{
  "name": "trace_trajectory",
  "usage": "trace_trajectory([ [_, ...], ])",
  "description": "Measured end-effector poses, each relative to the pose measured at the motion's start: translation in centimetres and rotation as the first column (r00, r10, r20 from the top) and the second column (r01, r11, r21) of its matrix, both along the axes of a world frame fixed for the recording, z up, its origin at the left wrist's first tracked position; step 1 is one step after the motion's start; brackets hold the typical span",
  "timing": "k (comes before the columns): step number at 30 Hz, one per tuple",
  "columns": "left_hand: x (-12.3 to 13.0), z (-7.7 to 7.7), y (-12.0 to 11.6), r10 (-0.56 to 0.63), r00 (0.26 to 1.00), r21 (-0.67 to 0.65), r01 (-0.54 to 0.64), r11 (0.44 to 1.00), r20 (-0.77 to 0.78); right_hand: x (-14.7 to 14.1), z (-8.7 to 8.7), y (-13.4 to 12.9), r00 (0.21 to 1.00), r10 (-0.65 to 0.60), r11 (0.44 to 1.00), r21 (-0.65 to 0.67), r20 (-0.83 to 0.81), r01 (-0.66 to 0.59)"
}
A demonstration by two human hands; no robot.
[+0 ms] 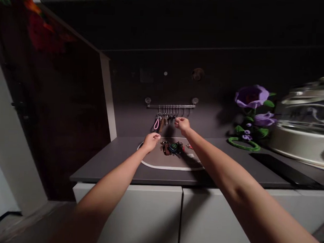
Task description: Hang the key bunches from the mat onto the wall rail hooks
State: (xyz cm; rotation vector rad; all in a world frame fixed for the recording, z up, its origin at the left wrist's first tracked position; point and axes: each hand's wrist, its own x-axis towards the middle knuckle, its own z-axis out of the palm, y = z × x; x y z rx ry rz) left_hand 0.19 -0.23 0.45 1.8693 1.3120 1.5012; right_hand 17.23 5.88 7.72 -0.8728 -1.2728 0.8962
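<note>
A clear rail (171,106) with hooks is fixed to the back wall, and several keys (166,118) hang from it, some with a pink loop strap (157,124) and a brown tag (162,124). My right hand (182,124) is closed beside the right end of the hanging keys; what its fingers hold, if anything, is hidden. Lower and to the left, my left hand (151,141) is pinched over the left side of a white-rimmed tray (173,168), just below the strap. Whatever is between those fingers is too small to name. Key bunches (173,148) lie in the tray.
To the right on the counter (107,162) stand purple artificial flowers (253,97) with a green ring base (243,144). Beyond them are a large white appliance (302,140) with a clear top and a flat black object (282,169). White cabinets (140,213) run below.
</note>
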Motion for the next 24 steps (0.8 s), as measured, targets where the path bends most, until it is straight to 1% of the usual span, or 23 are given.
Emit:
trace_trajectory([
  [2, 0.2, 0.5, -0.3, 0.008, 1.000, -0.023, -0.008, 1.000, 0.003, 0.0, 0.0, -1.6, 1.000, 0.018, 0.999, -0.045, -0.026, -0.019],
  [4, 0.4, 1.2, -0.5, 0.013, 1.000, -0.044, -0.014, 0.999, -0.024, -0.1, -0.1, -3.2, 0.999, 0.037, 0.997, -0.062, -0.006, -0.038],
  [8, 1.0, 2.1, -0.9, 0.039, 0.995, -0.122, -0.050, 0.991, -0.094, 0.0, -1.4, -5.4, 0.994, 0.062, 0.998, -0.029, 0.093, -0.059],
  [10, 1.4, 2.1, -1.1, 0.070, 0.990, -0.134, -0.087, 0.987, -0.126, 0.0, -2.5, -6.0, 0.988, 0.044, 0.999, 0.011, 0.150, -0.046],
  [13, 1.9, 1.4, -1.4, 0.118, 0.980, -0.136, -0.140, 0.981, -0.158, 0.3, -4.2, -6.4, 0.967, -0.024, 0.995, 0.095, 0.253, 0.000],
  [15, 2.0, 0.8, -1.6, 0.125, 0.977, -0.160, -0.153, 0.975, -0.173, 0.5, -5.1, -6.5, 0.931, -0.085, 0.987, 0.158, 0.356, 0.030],
  [17, 2.0, 0.3, -1.7, 0.116, 0.973, -0.181, -0.153, 0.971, -0.200, 0.8, -5.6, -6.6, 0.873, -0.142, 0.975, 0.219, 0.467, 0.041],
  [21, 1.7, -0.2, -1.8, 0.072, 0.966, -0.207, -0.125, 0.970, -0.248, 0.9, -5.8, -6.9, 0.777, -0.211, 0.959, 0.281, 0.593, 0.046],
  [24, 1.6, -0.3, -1.7, 0.021, 0.974, -0.256, -0.080, 0.963, -0.224, 0.8, -5.8, -6.9, 0.715, -0.224, 0.956, 0.293, 0.663, 0.028],
])
